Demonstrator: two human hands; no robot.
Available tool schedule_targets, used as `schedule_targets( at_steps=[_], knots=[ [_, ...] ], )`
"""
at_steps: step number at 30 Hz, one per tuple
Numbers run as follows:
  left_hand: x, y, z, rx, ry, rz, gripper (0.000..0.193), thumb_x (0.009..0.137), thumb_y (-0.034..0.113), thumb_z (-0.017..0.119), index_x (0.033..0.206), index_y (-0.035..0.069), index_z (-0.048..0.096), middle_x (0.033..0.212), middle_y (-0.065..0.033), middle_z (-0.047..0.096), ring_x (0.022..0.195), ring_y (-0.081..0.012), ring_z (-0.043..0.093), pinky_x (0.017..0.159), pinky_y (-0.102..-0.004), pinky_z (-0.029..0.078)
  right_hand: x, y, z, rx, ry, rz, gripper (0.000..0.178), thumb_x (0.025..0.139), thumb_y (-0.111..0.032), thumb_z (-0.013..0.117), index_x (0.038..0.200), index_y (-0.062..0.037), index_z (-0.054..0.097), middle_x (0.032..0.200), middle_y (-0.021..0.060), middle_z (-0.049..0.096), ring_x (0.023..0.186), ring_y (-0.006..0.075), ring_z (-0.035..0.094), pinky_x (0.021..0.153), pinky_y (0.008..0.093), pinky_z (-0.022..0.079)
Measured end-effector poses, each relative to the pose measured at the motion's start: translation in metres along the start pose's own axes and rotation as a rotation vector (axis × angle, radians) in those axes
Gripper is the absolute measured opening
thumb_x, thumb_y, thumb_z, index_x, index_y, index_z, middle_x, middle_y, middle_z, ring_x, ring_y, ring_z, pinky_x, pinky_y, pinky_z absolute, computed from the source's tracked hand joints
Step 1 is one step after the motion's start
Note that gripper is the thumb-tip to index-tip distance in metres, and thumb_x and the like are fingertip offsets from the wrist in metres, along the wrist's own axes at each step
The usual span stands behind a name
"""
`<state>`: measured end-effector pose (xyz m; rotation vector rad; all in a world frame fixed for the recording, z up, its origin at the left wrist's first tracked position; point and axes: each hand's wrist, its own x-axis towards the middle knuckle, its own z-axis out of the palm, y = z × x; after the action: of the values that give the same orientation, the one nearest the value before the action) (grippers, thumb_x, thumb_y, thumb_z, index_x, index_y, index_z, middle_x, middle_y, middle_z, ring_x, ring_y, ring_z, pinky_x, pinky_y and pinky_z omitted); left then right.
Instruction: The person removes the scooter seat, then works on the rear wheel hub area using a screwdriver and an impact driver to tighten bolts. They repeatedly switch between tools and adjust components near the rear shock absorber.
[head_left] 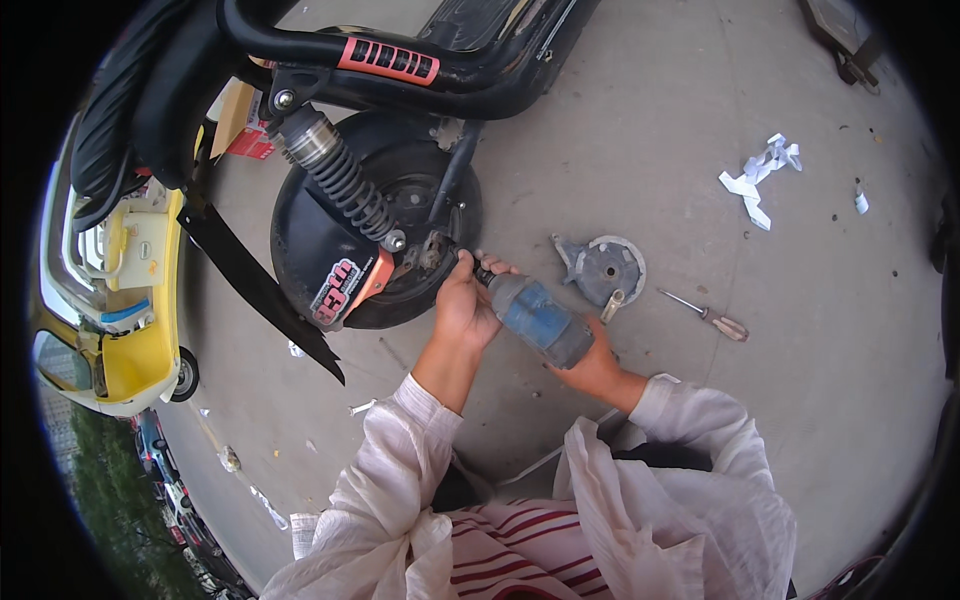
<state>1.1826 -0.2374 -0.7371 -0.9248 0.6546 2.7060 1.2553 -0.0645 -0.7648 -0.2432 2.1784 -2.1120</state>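
Shows bare grey concrete floor (665, 430). Bears round grey brake plate (612, 275), screwdriver (728, 325) just right of it, crumpled white paper (745, 187) farther off, small white scrap (861, 200) beyond.

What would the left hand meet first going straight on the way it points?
Beyond the impact wrench it holds, the left hand would probably meet the scooter wheel first; depth is unclear.

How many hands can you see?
2: the left hand is at the front end of the blue-and-grey power tool, near the black wheel; the right hand holds the tool's back end. Some fingers are hidden.
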Motion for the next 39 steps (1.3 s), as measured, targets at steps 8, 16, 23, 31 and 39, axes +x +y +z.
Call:
schedule_targets(
  at_steps=[8,16,23,31,39],
  knots=[
    [-0.001,-0.001,0.003,-0.034,0.047,-0.032,0.029,0.102,0.033,0.037,0.092,0.007,0.043,0.076,-0.0022,0.044,0.072,-0.0173,0.049,0.083,-0.0393,0.045,0.008,0.016,0.003,0.031,-0.108,0.014,0.032,0.073,-0.013,0.071,0.101,-0.0010,0.059,0.085,0.0179,0.066,0.080,0.0334,0.067,0.069,0.0361,0.050],
    [0.001,0.002,-0.003,-0.002,0.013,-0.048,0.030,0.102,0.033,0.036,0.093,0.006,0.043,0.077,-0.0039,0.047,0.073,-0.0191,0.051,0.086,-0.0410,0.046,0.008,0.019,0.008,0.016,-0.063,0.020,0.032,0.074,-0.013,0.071,0.101,-0.0014,0.059,0.084,0.0188,0.065,0.079,0.0369,0.065,0.069,0.0365,0.050],
    [0.007,0.001,0.001,0.043,0.055,0.010,0.030,0.103,0.032,0.034,0.094,0.005,0.045,0.081,-0.0075,0.051,0.082,-0.0239,0.055,0.092,-0.0458,0.046,0.009,0.024,0.012,0.047,-0.083,0.040,0.030,0.079,-0.015,0.071,0.104,-0.0014,0.061,0.098,0.0133,0.067,0.090,0.0254,0.065,0.080,0.0360,0.049],
    [0.008,0.003,-0.004,0.076,0.015,0.023,0.030,0.103,0.030,0.035,0.098,0.003,0.047,0.091,-0.0103,0.055,0.091,-0.0271,0.057,0.095,-0.0455,0.045,0.012,0.024,0.019,0.031,-0.091,0.011,0.029,0.082,-0.012,0.070,0.109,-0.0030,0.061,0.101,0.0090,0.064,0.093,0.0218,0.060,0.083,0.0342,0.048],
    [0.001,-0.003,0.005,0.041,0.050,0.050,0.035,0.103,0.032,0.033,0.106,0.001,0.049,0.098,-0.0115,0.055,0.102,-0.0279,0.056,0.101,-0.0473,0.044,0.012,0.040,0.009,-0.103,-0.113,-0.059,0.030,0.081,-0.012,0.071,0.109,-0.0039,0.062,0.104,0.0113,0.065,0.096,0.0259,0.062,0.085,0.0358,0.048]
  ],
)
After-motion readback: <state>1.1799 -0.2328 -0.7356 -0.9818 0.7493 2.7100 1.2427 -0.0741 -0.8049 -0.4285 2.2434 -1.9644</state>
